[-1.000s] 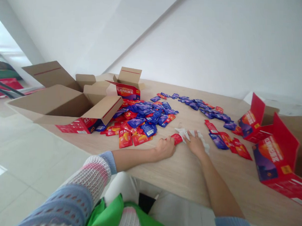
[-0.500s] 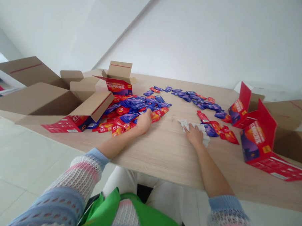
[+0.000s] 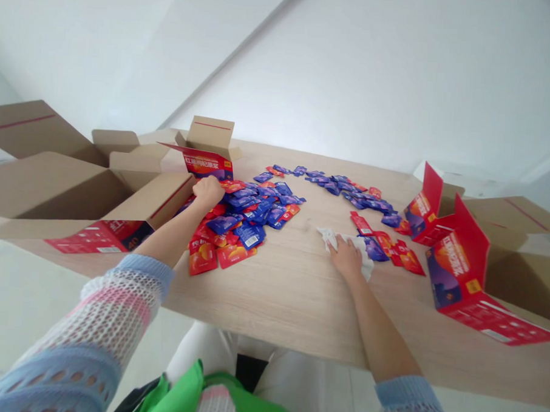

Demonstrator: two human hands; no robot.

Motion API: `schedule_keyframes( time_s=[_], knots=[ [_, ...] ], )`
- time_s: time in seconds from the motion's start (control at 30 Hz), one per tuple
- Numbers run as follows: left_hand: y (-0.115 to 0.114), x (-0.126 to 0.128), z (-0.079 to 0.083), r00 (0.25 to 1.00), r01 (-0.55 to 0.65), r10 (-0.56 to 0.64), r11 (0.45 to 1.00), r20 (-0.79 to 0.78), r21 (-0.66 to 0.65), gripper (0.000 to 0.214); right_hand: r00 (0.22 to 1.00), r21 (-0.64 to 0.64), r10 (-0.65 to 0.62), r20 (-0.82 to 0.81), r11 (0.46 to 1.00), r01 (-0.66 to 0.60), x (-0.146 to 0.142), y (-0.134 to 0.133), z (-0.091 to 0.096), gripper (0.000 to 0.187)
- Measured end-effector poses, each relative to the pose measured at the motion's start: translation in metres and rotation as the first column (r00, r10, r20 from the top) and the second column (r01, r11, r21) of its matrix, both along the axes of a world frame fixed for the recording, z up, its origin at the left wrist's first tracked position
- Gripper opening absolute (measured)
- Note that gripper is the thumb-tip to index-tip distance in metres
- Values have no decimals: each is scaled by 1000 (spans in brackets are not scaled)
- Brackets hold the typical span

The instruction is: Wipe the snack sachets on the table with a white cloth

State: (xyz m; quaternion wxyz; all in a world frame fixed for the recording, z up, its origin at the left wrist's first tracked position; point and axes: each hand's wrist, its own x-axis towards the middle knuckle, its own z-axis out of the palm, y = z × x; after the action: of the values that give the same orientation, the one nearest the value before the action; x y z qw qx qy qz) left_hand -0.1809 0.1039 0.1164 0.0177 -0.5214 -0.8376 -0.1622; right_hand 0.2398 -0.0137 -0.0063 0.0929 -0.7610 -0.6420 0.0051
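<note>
My left hand (image 3: 209, 192) is at the back left of a heap of red and blue sachets (image 3: 252, 208), close to a small open red box. Its fingers curl down among the sachets, and what they hold, if anything, is hidden. On the right, my right hand (image 3: 347, 258) presses a crumpled white tissue (image 3: 366, 262) against the tabletop, fingers bent over it. Red sachets (image 3: 386, 241) and a blue one lie just beyond the tissue, and a curved row of mostly blue sachets (image 3: 344, 191) runs across the back.
A large open carton (image 3: 86, 237) stands at the left, with the small red box (image 3: 208, 165) behind the heap. Two open red boxes, one nearer (image 3: 459, 262) and one farther (image 3: 425, 206), stand at the right. The wooden table (image 3: 271, 297) ends near my lap; a white wall rises behind.
My left hand has moved left and back across the heap, and several sachets at its front have shifted toward me. My right hand stays on the tissue. The view has shifted slightly.
</note>
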Motion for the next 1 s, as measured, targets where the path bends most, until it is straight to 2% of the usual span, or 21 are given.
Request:
schedule_keyframes(
  time_s=[0.13,0.23,0.37,0.53,0.63,0.7,0.9,1.0],
  knots=[
    [-8,-12,-5,999,-40,41,998,-29,47,35,1000,-20,-2,20,1000,2,-2,0,-1,53],
    [-15,-10,0,1000,17,-15,991,-17,132,31,999,-33,-10,40,999,11,-4,0,0,54],
    [-26,7,10,994,110,-105,971,-31,212,28,998,-57,-3,70,998,7,-5,-1,2,54],
    [-37,53,20,957,291,-280,921,-81,257,28,997,-61,14,76,998,-10,-6,-2,3,53],
    [-40,89,21,907,420,-410,881,-92,220,27,998,-28,6,69,1000,-4,-8,-3,5,53],
    [-40,115,18,854,521,-510,832,-103,191,26,999,16,4,45,1000,-5,-10,-5,7,52],
    [-31,184,-13,747,665,-659,745,-88,59,27,983,121,-22,-180,992,44,-29,-12,13,51],
    [-27,211,-34,719,695,-692,717,-70,52,28,946,272,-7,-325,957,100,-42,-20,21,55]
  ],
)
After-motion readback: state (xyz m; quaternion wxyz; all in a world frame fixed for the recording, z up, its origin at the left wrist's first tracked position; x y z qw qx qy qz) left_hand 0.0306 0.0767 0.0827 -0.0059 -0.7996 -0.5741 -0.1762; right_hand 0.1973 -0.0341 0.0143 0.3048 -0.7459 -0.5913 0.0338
